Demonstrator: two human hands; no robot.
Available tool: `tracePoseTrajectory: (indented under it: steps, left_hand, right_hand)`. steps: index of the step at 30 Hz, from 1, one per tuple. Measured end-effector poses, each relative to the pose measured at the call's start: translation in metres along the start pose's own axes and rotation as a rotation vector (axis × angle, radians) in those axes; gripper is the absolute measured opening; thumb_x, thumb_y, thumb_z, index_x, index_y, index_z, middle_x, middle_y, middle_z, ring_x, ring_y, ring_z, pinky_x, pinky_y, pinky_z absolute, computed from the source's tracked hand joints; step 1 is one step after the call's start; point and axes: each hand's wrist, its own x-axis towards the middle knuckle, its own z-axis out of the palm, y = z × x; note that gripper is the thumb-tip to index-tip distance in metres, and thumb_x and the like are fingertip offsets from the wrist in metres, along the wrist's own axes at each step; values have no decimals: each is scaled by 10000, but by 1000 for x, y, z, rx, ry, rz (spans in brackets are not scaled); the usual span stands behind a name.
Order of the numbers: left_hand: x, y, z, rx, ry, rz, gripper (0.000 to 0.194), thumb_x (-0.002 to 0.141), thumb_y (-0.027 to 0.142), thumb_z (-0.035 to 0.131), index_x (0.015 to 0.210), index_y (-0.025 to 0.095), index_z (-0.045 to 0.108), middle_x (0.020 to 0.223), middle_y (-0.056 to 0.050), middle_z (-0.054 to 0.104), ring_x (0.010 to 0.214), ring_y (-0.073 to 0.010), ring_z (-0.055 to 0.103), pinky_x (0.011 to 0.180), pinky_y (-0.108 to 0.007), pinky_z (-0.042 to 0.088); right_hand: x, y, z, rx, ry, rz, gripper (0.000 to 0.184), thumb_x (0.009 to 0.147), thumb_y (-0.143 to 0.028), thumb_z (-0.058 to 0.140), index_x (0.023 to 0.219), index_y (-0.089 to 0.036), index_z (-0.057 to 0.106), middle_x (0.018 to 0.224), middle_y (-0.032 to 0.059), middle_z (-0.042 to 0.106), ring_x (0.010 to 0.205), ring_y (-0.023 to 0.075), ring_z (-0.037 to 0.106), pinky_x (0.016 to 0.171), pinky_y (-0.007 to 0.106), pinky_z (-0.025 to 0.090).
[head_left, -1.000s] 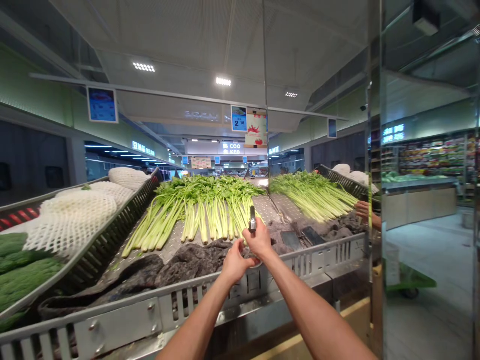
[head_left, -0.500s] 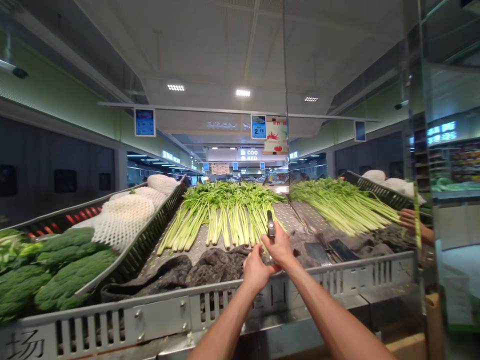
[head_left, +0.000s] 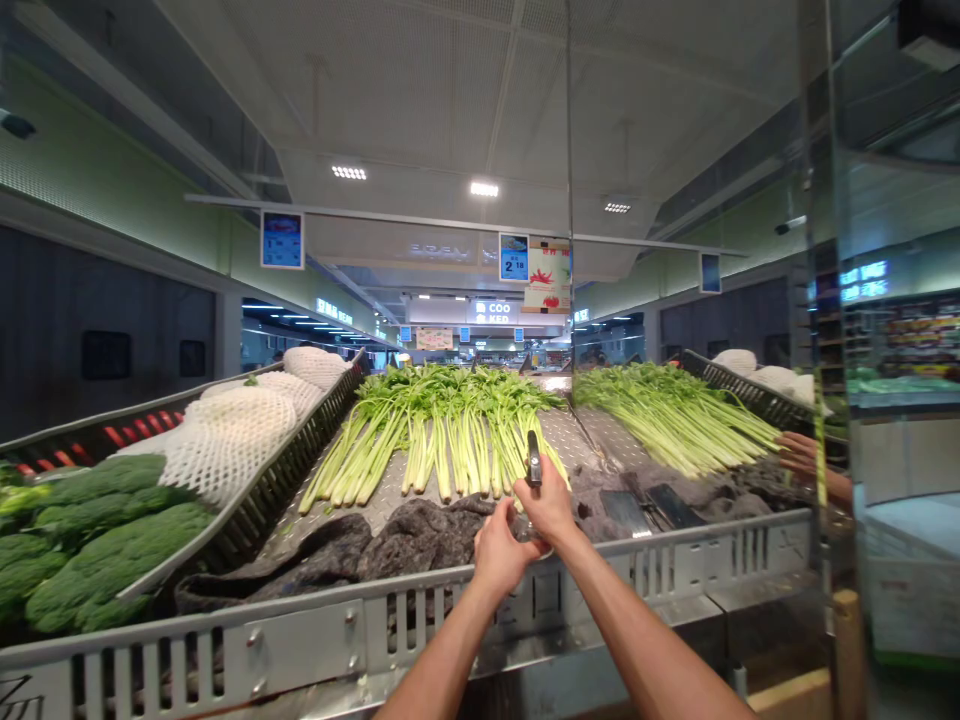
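My right hand (head_left: 549, 508) is closed round what looks like a spray bottle, its black head (head_left: 533, 460) standing up above my fingers. Close below and to the left, my left hand (head_left: 502, 550) has its fingers and thumb curled in. A small clear patch shows between the hands, but what the left one grips is hidden. Both hands are over the front rim of the display. Beyond them, bunches of celery (head_left: 442, 430) lie in a row on a patterned metal shelf (head_left: 391, 510), stalk ends towards me. Dark crumpled cloth (head_left: 420, 540) lies in front of the stalks.
A grey slotted rail (head_left: 300, 650) runs along the front. On the left, a dark crate (head_left: 300, 455) holds net-wrapped produce (head_left: 232, 430), with broccoli (head_left: 120, 570) nearer me. A mirror panel (head_left: 622, 320) on the right reflects the celery and a hand. Price signs (head_left: 514, 258) hang overhead.
The view has shifted slightly, so the display sits a little further left. Both hands keep the same hold and place over the front rim.
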Motion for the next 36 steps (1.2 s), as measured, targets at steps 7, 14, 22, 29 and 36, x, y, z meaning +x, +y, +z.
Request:
tracePoseTrajectory:
  steps: [7,14,22,29,36]
  left_hand:
    - [5,11,-20,1,63,60,636,469,371,673,1036,176,461,947,-46,557,869,-189,505,750,-276,363]
    - [-5,5,-27,70,30,-32,612,458,388,672,1003,181,487,931,-44,574,870,-207,520,740,-287,366]
    - [-1,14,-44,57,91,4,691,466,390,667,1082,171,440,1017,-63,553,938,-214,497,788,-278,353]
    - [8,34,-75,69,181,66,665,488,408,651,1083,200,437,1034,-47,538,943,-210,485,781,-274,355]
    - [5,23,-89,107,152,-19,699,473,437,650,1085,175,438,1009,-52,556,931,-204,498,754,-255,364]
  right_hand:
    - [17,-23,-5,6,-17,1,175,611,-280,446,748,-175,474,636,-5,519,559,112,465,532,221,346]
    - [10,-24,7,19,-78,84,132,601,-281,443,687,-181,457,562,-24,489,501,104,438,492,214,326]
    - [18,-47,3,105,-25,50,202,601,-295,440,756,-171,480,586,-21,488,515,113,434,510,228,333]
    - [42,-82,-4,151,9,29,244,600,-328,458,787,-180,505,611,-15,512,551,127,449,523,233,325]
    - [43,-86,16,124,-103,118,204,608,-347,441,693,-179,520,580,-5,523,543,128,459,507,229,312]
